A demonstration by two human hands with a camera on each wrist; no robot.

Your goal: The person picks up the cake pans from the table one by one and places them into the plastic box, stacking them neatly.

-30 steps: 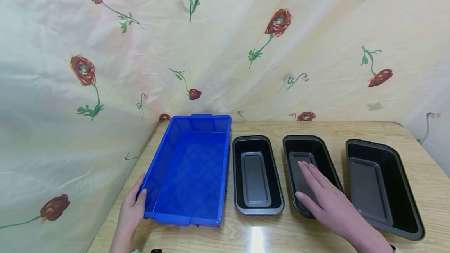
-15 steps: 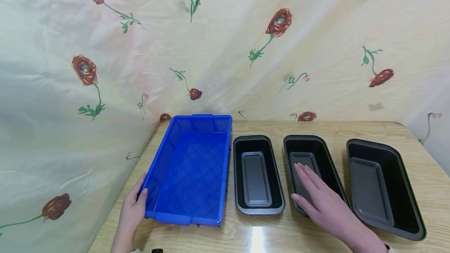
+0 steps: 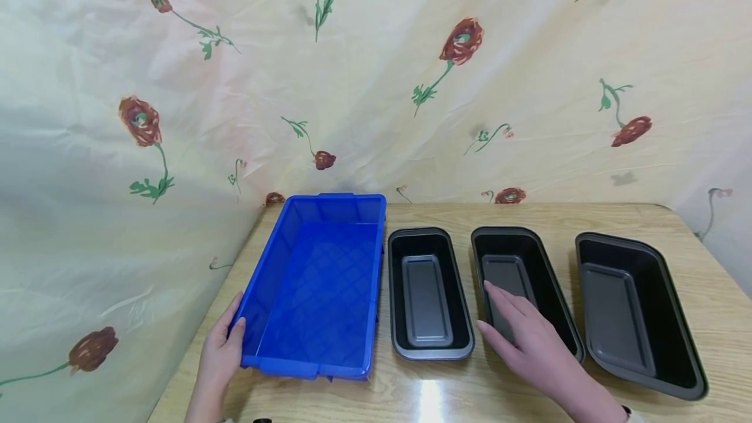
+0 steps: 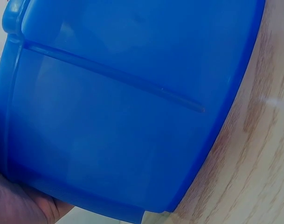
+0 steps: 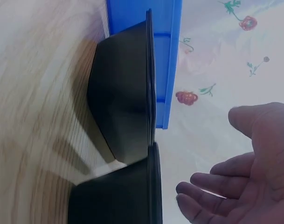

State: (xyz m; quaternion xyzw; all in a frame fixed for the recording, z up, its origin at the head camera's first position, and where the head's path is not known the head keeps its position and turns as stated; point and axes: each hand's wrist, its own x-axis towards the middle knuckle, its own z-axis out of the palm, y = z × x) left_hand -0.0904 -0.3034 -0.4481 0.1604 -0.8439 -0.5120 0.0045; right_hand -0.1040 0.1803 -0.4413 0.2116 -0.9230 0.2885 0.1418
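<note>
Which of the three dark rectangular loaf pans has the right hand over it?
The middle dark rectangular loaf pan: the right hand hovers over its near end, while the left pan and right pan have no hand over them.

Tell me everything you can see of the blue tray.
The blue tray is rectangular, glossy and looks like plastic, with sloping walls, a rim with lips at both short ends, and a crisscross pattern on its floor. A ridge runs along an outer wall. It sits open side up, with nothing inside, on the wood-grain table, left of the nearest black pan. The left hand grips it near its front left corner.
</note>
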